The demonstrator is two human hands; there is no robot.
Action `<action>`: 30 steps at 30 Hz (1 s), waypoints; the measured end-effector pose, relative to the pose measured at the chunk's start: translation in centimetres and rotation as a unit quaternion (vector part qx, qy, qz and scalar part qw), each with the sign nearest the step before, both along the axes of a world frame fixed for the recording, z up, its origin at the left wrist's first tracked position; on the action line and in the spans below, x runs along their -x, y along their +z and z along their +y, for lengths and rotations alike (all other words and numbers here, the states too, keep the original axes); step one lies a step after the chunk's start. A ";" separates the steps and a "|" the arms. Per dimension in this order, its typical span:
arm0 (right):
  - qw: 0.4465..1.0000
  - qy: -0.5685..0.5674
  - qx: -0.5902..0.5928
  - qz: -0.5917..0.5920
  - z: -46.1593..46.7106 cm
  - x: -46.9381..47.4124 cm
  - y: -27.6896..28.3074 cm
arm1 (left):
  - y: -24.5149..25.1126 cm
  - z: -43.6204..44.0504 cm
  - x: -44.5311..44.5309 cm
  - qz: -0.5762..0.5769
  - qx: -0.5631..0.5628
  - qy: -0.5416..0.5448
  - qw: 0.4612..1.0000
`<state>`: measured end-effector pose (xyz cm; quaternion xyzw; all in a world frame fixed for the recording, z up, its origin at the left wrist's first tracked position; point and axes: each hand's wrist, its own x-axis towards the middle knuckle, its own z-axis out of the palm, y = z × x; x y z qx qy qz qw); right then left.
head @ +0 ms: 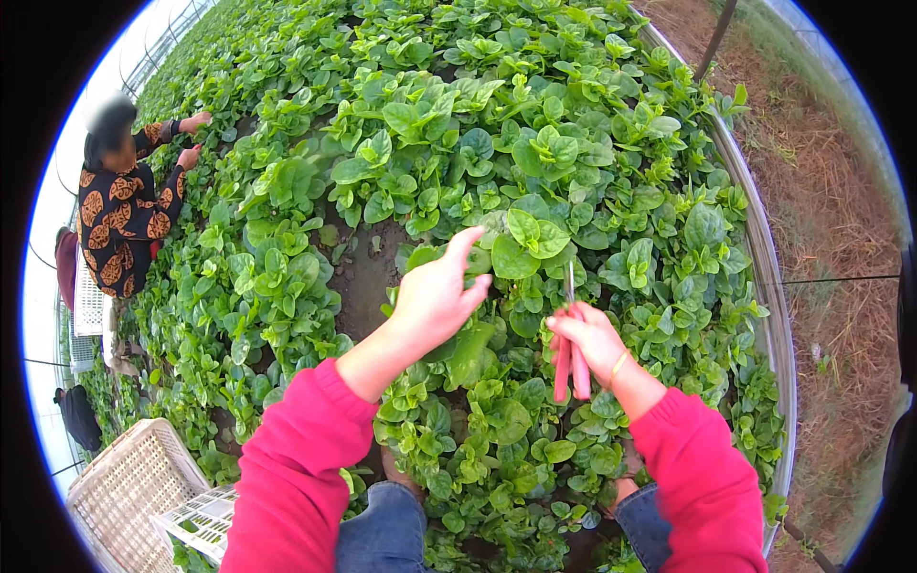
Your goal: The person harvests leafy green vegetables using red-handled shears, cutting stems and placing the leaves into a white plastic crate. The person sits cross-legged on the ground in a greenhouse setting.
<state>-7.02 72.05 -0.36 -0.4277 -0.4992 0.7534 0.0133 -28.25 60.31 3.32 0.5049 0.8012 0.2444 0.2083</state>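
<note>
My left hand (438,292) reaches into the leafy crop with thumb and forefinger spread apart. Just beyond its fingertips stands a bright green shoot (526,243) with broad rounded leaves, apparently Malabar spinach. Nothing shows between those two fingers; the other fingers are hidden. A large leaf (469,352) lies below the hand, and whether it touches the palm cannot be seen. My right hand (591,338) grips a pair of scissors with red handles (572,372). Their metal blades (569,281) point away from me, close to the right side of the shoot, partly among leaves.
Dense plants (444,122) fill the bed, with bare soil (369,276) left of centre. A metal edging rail (770,294) bounds the right side, dry straw (838,315) beyond. A woven plastic crate (136,487) and a white crate (204,517) stand lower left. Another person (122,208) bends over plants.
</note>
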 end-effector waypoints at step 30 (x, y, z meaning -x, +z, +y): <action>0.992 0.016 0.118 0.044 -0.9 2.6 1.1 | 1.3 -7.8 5.5 -0.141 -0.163 0.160 0.963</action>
